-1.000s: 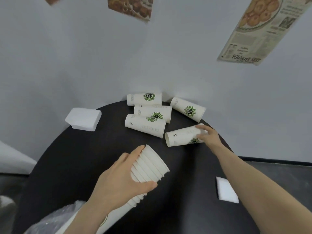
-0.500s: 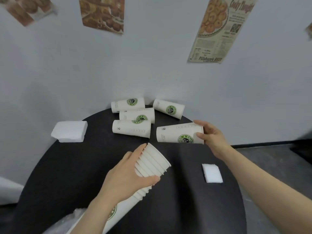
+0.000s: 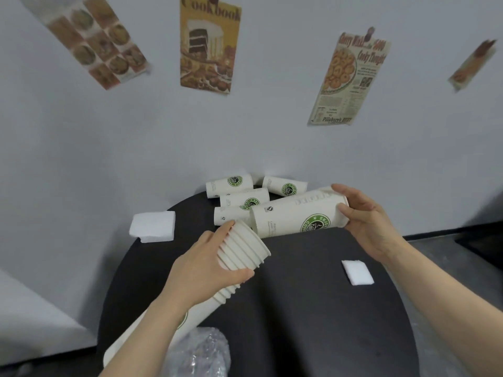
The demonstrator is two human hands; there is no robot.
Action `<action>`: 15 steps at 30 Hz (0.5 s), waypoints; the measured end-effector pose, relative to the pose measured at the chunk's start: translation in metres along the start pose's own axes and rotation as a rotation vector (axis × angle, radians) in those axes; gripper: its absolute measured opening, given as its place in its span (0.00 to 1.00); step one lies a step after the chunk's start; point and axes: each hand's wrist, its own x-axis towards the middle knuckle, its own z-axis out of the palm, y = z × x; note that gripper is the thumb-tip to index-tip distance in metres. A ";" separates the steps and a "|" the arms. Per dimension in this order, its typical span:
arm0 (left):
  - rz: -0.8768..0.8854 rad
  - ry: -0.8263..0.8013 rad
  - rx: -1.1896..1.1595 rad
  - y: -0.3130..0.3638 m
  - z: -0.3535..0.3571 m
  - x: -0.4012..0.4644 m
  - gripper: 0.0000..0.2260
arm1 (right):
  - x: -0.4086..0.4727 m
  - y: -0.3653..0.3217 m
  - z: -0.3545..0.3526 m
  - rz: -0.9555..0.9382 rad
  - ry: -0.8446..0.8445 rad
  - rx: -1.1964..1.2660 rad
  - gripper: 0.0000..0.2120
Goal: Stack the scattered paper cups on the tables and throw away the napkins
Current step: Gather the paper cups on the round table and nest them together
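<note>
Gripping cups, both hands [image 3: 206, 270] [image 3: 370, 227] hover over black round table [image 3: 313, 308]; posters [image 3: 209, 47] on wall.

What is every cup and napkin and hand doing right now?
left hand: grips the cup stack.
cup stack: nested, tilted, open end up and right.
right hand: holds the single cup's wide end.
single cup: lifted, on its side, narrow end near the stack's mouth.
four loose cups: lying on the table.
napkin pile: on the table.
small napkin: flat on the table.
plastic wrap: crumpled.
</note>
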 end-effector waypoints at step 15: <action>0.047 -0.033 0.088 -0.064 -0.029 -0.001 0.43 | -0.005 0.062 0.115 0.059 -0.182 -0.128 0.18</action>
